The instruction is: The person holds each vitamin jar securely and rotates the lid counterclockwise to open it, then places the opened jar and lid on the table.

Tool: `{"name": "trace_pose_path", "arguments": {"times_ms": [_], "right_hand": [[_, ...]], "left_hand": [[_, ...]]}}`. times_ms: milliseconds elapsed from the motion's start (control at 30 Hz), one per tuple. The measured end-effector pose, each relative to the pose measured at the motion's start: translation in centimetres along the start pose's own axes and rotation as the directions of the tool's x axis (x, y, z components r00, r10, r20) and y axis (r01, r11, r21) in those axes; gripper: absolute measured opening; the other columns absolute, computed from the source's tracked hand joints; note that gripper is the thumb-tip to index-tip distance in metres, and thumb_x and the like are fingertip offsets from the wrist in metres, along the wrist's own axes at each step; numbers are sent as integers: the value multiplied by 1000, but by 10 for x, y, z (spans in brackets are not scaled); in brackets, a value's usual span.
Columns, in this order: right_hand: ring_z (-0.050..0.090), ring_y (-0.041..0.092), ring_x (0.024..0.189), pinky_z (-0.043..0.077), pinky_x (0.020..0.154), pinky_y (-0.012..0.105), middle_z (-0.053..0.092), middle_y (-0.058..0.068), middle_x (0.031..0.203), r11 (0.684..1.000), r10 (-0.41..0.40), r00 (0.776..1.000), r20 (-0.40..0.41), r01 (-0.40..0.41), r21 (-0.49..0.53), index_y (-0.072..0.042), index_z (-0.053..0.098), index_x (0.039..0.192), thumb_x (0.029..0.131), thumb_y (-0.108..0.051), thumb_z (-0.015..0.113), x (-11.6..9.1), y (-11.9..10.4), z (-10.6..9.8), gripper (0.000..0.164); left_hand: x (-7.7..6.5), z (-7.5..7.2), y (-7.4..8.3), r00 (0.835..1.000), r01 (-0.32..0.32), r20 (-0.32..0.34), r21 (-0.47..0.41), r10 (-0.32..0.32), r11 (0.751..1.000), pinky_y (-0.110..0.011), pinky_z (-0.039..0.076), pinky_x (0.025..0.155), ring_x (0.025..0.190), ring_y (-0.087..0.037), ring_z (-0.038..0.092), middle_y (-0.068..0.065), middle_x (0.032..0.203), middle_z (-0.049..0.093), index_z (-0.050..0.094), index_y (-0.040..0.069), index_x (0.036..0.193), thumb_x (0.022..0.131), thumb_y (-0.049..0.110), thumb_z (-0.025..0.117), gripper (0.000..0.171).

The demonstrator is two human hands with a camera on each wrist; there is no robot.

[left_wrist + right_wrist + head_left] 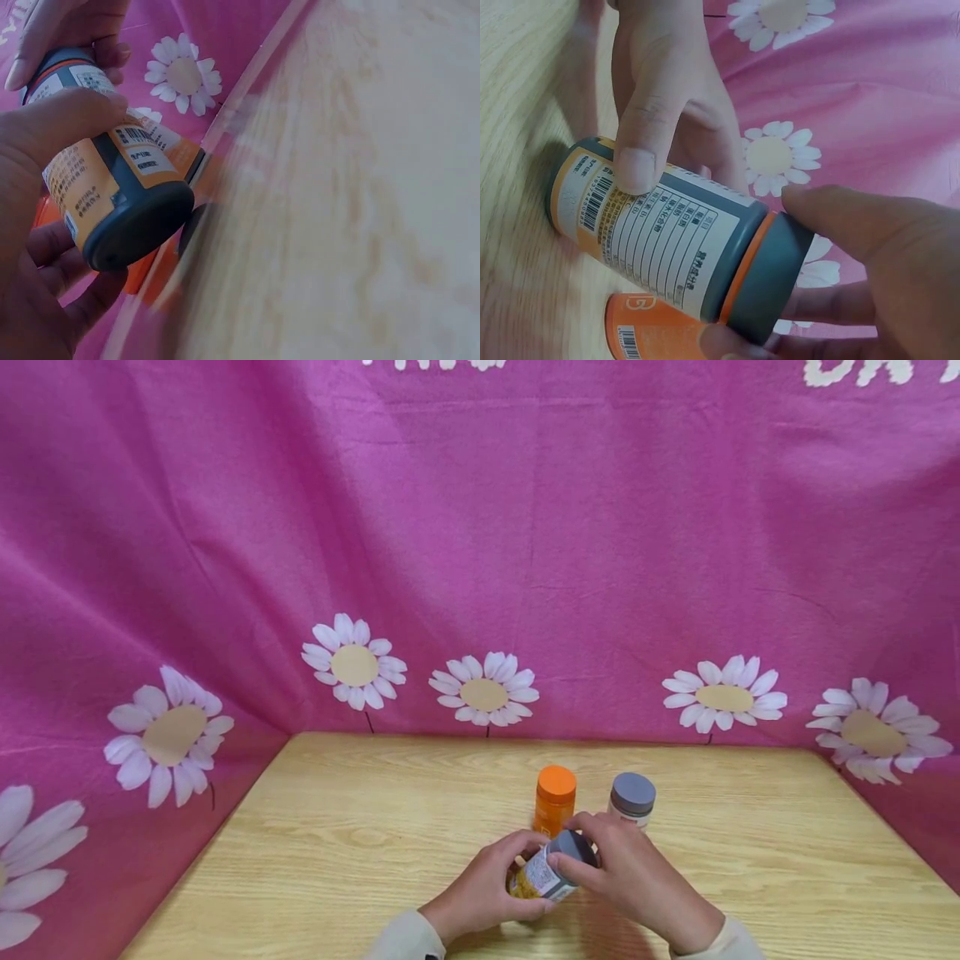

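Note:
A dark grey supplement bottle [538, 875] with a white and yellow label is held tilted above the table, its cap toward the right. My left hand [487, 887] grips the body, with the thumb across the label [660, 232] in the right wrist view. My right hand [637, 878] holds the grey cap [774, 274] between thumb and fingers. An orange ring shows between cap and body. The dark base [142, 225] faces the left wrist camera. Just behind the hands stands an orange bottle [555, 800]; a white bottle with a grey lid [633, 793] is partly hidden by my right hand.
The light wooden table [360, 827] reaches back to a pink cloth [525, 543] printed with white daisies. That cloth also hangs along the left and right sides of the table.

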State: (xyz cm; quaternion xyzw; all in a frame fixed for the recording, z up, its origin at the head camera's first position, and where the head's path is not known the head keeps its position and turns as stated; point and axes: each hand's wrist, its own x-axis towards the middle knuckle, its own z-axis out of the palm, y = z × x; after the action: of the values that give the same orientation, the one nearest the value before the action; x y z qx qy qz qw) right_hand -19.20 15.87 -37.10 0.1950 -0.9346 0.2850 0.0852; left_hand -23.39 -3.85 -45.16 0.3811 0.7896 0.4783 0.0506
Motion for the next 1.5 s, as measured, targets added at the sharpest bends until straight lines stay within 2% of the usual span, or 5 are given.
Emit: {"name": "trace_pose_path", "arguments": {"times_ms": [367,800,1133,1300,1500], "right_hand": [[48,5,58,40,52,20,54,-9,66,994,112,992,-50,-112,-4,-12,62,82,75,-47,67,0,-5,2,36],[48,8,57,41,52,24,55,-6,65,972,236,972,-12,-236,14,-12,63,80,75,-48,66,1,-11,5,36],[49,10,60,44,55,25,55,-5,70,968,251,966,55,-251,2,-12,61,87,76,-51,64,2,-9,3,41],[48,9,60,43,55,25,54,-5,70,977,211,976,56,-210,-23,-12,60,87,76,-50,64,0,-7,2,40],[47,8,61,42,55,24,53,-6,71,986,155,985,72,-150,-71,-11,58,87,79,-47,62,0,-7,2,36]], "left_hand": [[-2,7,-6,998,52,-15,-59,-53,997,-24,45,73,92,-9,49,10,106,50,39,34,120,71,37,75,61],[-3,10,-7,995,93,44,-88,-89,992,-22,43,78,92,-6,52,11,108,50,36,34,123,70,35,76,67],[-3,10,-12,994,103,52,-159,-96,982,-24,42,80,93,-8,52,10,112,52,40,34,124,74,32,74,61],[-3,10,-12,996,82,43,-168,-76,982,-24,42,81,97,-9,52,10,114,52,40,33,125,74,32,73,60],[-3,9,-12,994,106,51,-217,-97,970,-25,41,82,98,-11,51,8,116,51,40,32,125,75,33,72,59]]}}
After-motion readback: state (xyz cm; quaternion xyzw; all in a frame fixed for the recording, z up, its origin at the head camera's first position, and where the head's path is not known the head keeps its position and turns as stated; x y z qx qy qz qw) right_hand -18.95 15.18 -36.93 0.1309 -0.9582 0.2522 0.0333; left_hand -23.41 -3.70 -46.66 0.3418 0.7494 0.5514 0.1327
